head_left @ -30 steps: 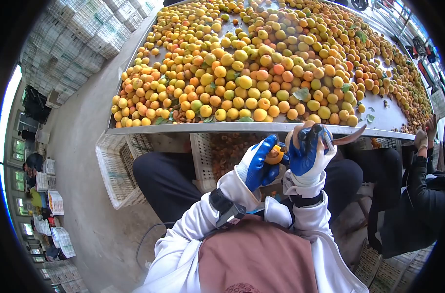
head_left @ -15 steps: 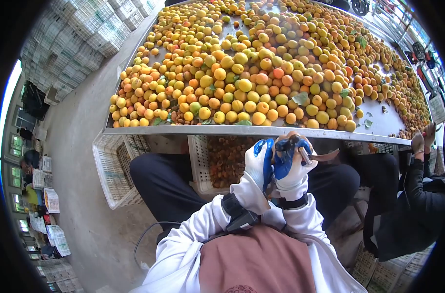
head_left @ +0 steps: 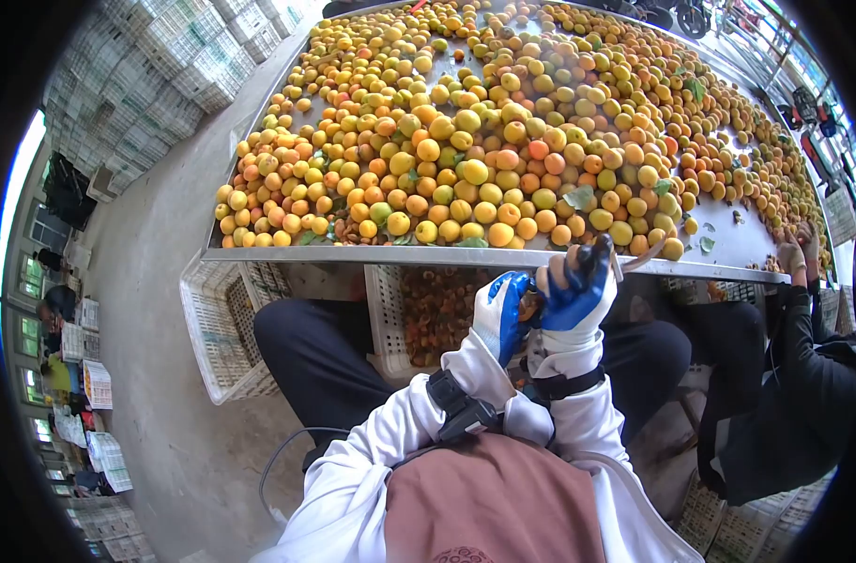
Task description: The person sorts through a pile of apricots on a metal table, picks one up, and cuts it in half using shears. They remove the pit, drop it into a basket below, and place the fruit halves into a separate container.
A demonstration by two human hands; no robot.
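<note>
- Knife (head_left: pixel 601 251): dark handle standing up out of the right fist, curved blade running off to the right, just under the table edge; long axis roughly level, tip pointing away from the left hand
- Right hand (head_left: pixel 571 293): blue-and-white glove, fingers wrapped tight round the knife handle, thumb on top; held in front of the chest, above the lap
- Left hand (head_left: pixel 501 314): matching glove, fingers curled in and pressed against the right hand's knuckles; what it encloses is hidden, so I cannot tell whether it holds anything
- Relation: the two hands touch, left just beside and slightly below right; the blade lies on the far side of the right fist, so the right hand alone is on it
- Black strap (head_left: pixel 458 405): a band with a small unit, round the left wrist over the white sleeve
- Table (head_left: pixel 353 253): metal rim crossing directly beyond the hands
- Apricots (head_left: pixel 466 141): yellow-orange heap covering the tabletop, a few green leaves among them
- Crate with fruit (head_left: pixel 437 300): white, under the table, left of the hands
- Empty-looking crate (head_left: pixel 217 328): white mesh, further left, tilted
- Co-worker's hand (head_left: pixel 796 255): gloved, at the table's right end, well apart
- Stacked crates (head_left: pixel 137 84): far left, on the floor
</note>
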